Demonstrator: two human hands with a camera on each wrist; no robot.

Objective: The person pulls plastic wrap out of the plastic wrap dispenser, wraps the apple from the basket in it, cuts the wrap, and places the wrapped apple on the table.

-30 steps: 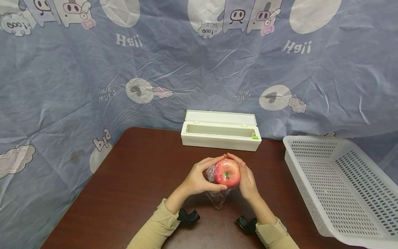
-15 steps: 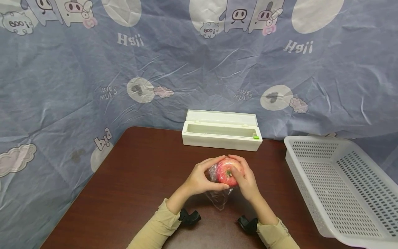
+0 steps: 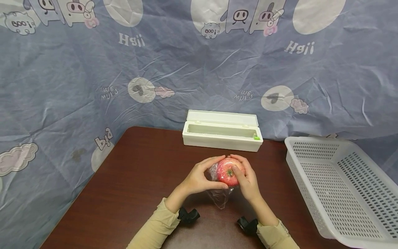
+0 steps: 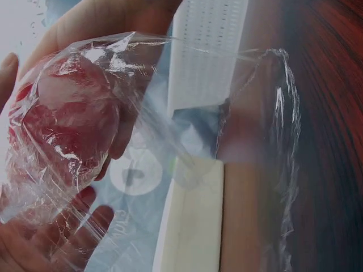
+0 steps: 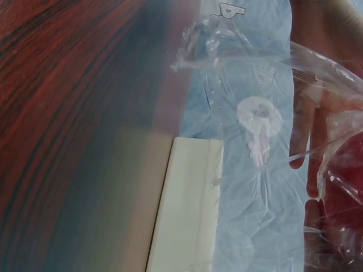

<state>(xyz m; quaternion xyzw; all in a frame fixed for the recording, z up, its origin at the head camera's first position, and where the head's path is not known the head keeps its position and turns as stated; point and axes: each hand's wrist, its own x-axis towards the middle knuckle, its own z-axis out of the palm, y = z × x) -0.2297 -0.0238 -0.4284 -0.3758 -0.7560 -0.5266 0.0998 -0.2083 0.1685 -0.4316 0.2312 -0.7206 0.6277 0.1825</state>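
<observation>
Between both hands, above the table, is a red apple with its stem side up in the head view. Clear plastic wrap covers it and hangs loose below; in the left wrist view the wrap trails off as a thin sheet. My left hand holds the apple from the left, thumb in front and fingers behind. On the right side my right hand grips it, its thumb lying over the top near the stem. The right wrist view shows only part of the apple at the edge.
A long white box with its lid raised stands at the back of the brown table. To the right is a white perforated basket. A blue patterned cloth hangs behind. Black wrist straps sit on both forearms.
My right thumb has moved from the apple's right side onto its top, beside the stem. The left hand keeps its hold, and the apple has shifted barely.
</observation>
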